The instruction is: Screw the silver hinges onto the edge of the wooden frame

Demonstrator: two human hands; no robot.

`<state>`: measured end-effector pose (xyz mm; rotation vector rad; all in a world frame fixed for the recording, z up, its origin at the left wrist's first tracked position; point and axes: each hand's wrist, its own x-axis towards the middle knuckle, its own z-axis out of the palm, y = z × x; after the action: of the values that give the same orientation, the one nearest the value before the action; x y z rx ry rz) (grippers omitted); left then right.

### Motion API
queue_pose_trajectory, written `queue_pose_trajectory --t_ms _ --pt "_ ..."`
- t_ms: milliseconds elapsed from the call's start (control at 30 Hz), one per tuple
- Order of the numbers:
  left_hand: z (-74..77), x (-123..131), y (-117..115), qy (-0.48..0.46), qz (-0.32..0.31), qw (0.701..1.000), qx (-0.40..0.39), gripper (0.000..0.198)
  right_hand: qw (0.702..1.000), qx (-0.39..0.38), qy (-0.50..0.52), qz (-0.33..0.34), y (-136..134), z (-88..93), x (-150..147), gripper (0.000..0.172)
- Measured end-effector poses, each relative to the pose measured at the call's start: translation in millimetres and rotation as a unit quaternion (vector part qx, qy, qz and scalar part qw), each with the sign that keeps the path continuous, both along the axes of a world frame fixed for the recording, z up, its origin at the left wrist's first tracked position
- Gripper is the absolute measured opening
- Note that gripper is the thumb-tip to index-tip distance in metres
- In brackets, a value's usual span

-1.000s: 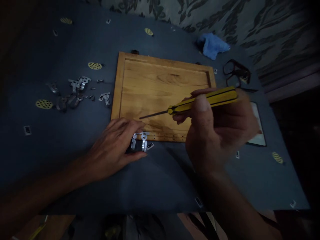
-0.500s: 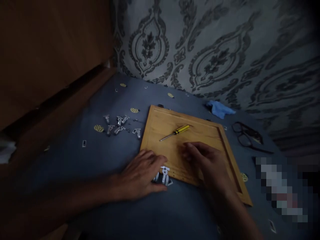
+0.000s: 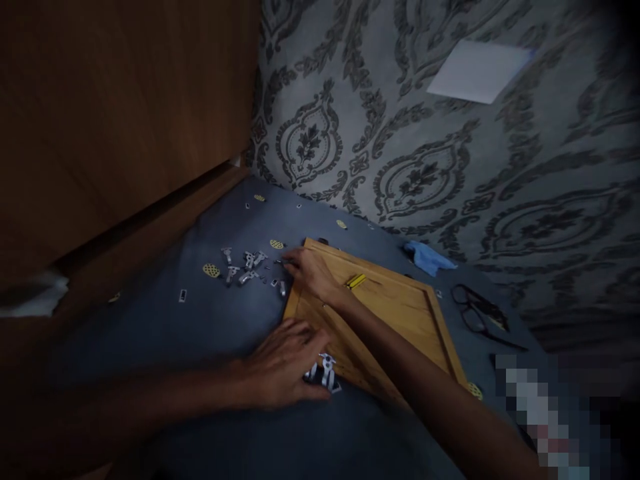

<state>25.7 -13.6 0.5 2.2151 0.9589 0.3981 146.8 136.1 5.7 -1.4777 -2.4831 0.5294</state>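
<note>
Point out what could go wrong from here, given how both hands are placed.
The right forearm crosses the wooden board close to the yellow screwdriver, so it might nudge it. Small loose screws lie near the right hand; a careless brush could scatter them. The left hand curves around metal fittings at the board's edge; if it shifts, they might move too.

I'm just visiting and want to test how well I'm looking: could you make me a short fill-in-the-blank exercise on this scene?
1. The screwdriver on the wooden panel has a ____ handle.
2. The crumpled cloth beyond the panel is ____.
3. In the picture, the eyeglasses lie to the ____ of the panel.
4. The hand beside the metal hinges is the person's ____ one.

Missing words: yellow; blue; right; left.
</note>
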Motion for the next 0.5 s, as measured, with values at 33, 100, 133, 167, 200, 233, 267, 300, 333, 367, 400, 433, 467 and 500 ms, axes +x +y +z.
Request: queue_pose_trajectory --t_ms 33,100,133,167,200,233,267,300,333,367,400,433,467,500 --pt "-0.1 -0.1 -0.2 -0.001 0.000 1.000 -0.001 0.051 1.000 0.000 -0.027 0.003 4.2 -1.4 -3.7 0.036" --pt "-1.0 -0.4 -0.3 -0.004 0.003 1.000 0.005 0.051 0.997 0.001 -0.072 0.005 8.3 -3.8 -8.4 0.038" --pt "-1.8 -0.6 -0.3 -0.004 0.003 1.000 0.010 0.050 0.996 0.003 -0.092 0.005 8.9 -4.6 -10.0 0.038" --pt "-2.7 -0.7 -0.1 -0.005 0.003 1.000 0.014 0.050 0.994 0.006 -0.110 0.003 8.9 -5.3 -11.6 0.038" --pt "-3.7 -0.8 0.0 -0.005 0.001 1.000 0.018 0.049 0.992 0.010 -0.126 0.000 8.5 -5.8 -13.3 0.038" --pt "-4.9 -0.8 0.2 -0.006 0.000 1.000 0.020 0.049 0.990 0.014 -0.141 -0.004 8.1 -6.1 -15.1 0.038" --pt "-5.9 -0.7 0.4 -0.007 -0.003 1.000 0.022 0.049 0.988 0.019 -0.155 -0.006 7.6 -6.2 -16.9 0.038" --pt "-6.9 -0.6 0.6 -0.008 -0.005 1.000 0.024 0.049 0.986 0.023 -0.167 -0.008 7.1 -6.1 -18.8 0.038" --pt "-7.7 -0.4 0.7 -0.010 -0.005 1.000 0.026 0.050 0.984 0.028 -0.177 -0.007 6.5 -5.8 -20.4 0.038" --pt "-8.3 -0.3 0.7 -0.011 -0.005 1.000 0.027 0.051 0.982 0.032 -0.186 -0.005 6.0 -5.3 -21.8 0.038" --pt "-8.6 -0.2 0.7 -0.012 -0.005 1.000 0.027 0.052 0.980 0.035 -0.193 -0.001 5.5 -4.8 -22.9 0.039" --pt "-8.7 -0.2 0.6 -0.013 -0.004 1.000 0.026 0.052 0.979 0.037 -0.200 0.003 5.2 -4.2 -23.6 0.039" --pt "-8.6 -0.3 0.5 -0.013 -0.004 1.000 0.026 0.052 0.978 0.039 -0.206 0.008 5.0 -3.6 -24.0 0.039" --pt "-8.4 -0.5 0.3 -0.013 -0.004 1.000 0.025 0.051 0.977 0.039 -0.210 0.014 5.3 -3.1 -24.0 0.039"
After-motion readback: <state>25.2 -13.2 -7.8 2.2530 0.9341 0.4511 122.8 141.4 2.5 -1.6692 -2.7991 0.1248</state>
